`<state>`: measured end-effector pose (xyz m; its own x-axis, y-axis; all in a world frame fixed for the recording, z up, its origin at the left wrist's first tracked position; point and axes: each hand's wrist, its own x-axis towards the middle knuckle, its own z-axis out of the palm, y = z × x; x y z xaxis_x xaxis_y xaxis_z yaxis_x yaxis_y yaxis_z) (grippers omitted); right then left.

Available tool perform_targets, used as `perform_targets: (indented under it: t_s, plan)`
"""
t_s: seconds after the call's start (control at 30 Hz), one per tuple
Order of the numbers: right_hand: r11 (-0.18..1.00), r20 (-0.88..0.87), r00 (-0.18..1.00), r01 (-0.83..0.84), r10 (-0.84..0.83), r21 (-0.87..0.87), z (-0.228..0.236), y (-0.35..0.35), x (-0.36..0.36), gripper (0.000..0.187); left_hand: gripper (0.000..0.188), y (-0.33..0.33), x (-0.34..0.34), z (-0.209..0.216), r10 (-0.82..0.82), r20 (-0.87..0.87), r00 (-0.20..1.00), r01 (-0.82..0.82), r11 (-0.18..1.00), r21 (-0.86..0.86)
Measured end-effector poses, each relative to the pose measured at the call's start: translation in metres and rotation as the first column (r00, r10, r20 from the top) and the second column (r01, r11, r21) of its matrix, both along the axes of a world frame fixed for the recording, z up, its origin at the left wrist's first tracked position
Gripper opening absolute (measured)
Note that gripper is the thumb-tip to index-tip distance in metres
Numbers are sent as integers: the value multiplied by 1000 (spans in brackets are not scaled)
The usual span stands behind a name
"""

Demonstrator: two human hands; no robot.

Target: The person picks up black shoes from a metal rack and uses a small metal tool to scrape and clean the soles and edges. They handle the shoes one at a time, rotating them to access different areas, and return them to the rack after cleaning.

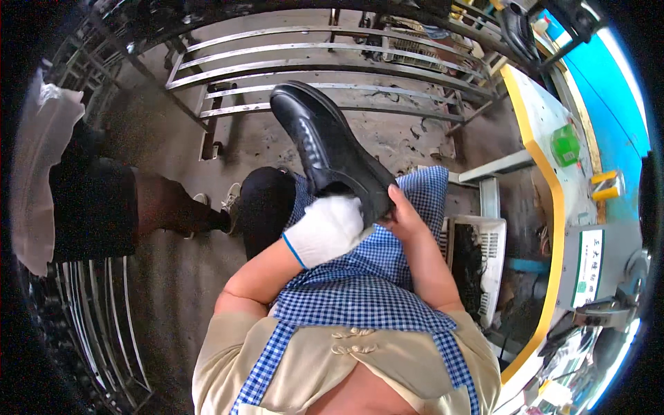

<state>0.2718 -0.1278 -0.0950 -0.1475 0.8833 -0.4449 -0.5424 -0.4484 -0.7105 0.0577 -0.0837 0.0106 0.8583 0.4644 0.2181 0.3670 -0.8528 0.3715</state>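
A black leather ankle boot (325, 142) lies tilted over my lap, toe pointing away and up. My left hand (326, 229), in a white glove with a blue cuff, presses against the boot's opening and heel end. My right hand (402, 216), bare, grips the heel and sole edge from the right. Under both hands lies my blue and white checked apron (373, 290).
A metal rack with long bars (325, 62) stands ahead on the dusty floor. A white plastic basket (477, 263) sits at my right. A yellow-edged worktable (553, 166) with a green container (566, 144) curves along the right. Another person's legs (138, 207) are at the left.
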Motion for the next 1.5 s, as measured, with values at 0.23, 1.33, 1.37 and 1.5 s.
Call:
perform_targets:
  t_s: [0.23, 1.33, 1.37, 1.5]
  plan:
    - [960, -386, 919, 36, 77, 277, 4, -3, -17, 90, 34, 4, -47, 34, 211, 602, 771, 170, 841, -513]
    - [477, 808, 227, -708, -544, 521, 160, -2, -8, 37, 76, 22, -31, 25, 398, 410, 821, 31, 686, -727]
    - [478, 811, 243, -704, -533, 525, 162, -3, -9, 36, 76, 22, -31, 24, 390, 417, 821, 31, 699, -715]
    - [468, 811, 273, -703, -518, 535, 164, -5, -10, 36, 73, 20, -30, 24, 383, 432, 817, 49, 699, -713]
